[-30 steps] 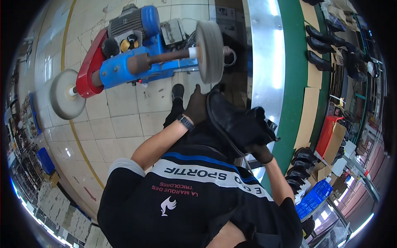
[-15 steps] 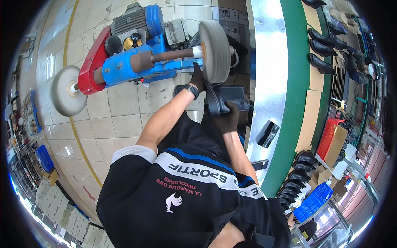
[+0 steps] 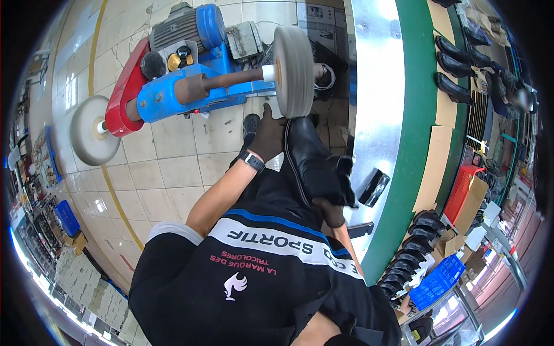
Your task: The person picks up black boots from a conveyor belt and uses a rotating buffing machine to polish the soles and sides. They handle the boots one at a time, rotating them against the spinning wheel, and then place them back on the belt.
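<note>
A black leather boot (image 3: 317,158) with pale stitching along its sole edge lies between my hands, its toe at the lower rim of the buffing wheel (image 3: 294,72). The boot's shaft points to the right. My left hand (image 3: 268,135), in a dark glove, presses against the sole side near the toe, its thumb up; the other fingers are partly hidden. At the heel end, my gloved right hand (image 3: 330,213) grips the boot from below. The wheel's streaked surface looks blurred, and it sits on the shaft of a blue buffing machine (image 3: 164,95).
A second pale wheel (image 3: 95,131) is at the machine's left end. To the right runs a metal-topped strip (image 3: 378,86) with a black glossy object (image 3: 374,187) on it. Beyond it, several black shoes (image 3: 453,63) stand along a green surface (image 3: 412,104). A blue basket (image 3: 437,282) is at lower right.
The boot has turned, so its side and shaft now show, with its toe up against the wheel. My right hand has moved down toward me to the heel; my left hand has lowered slightly.
</note>
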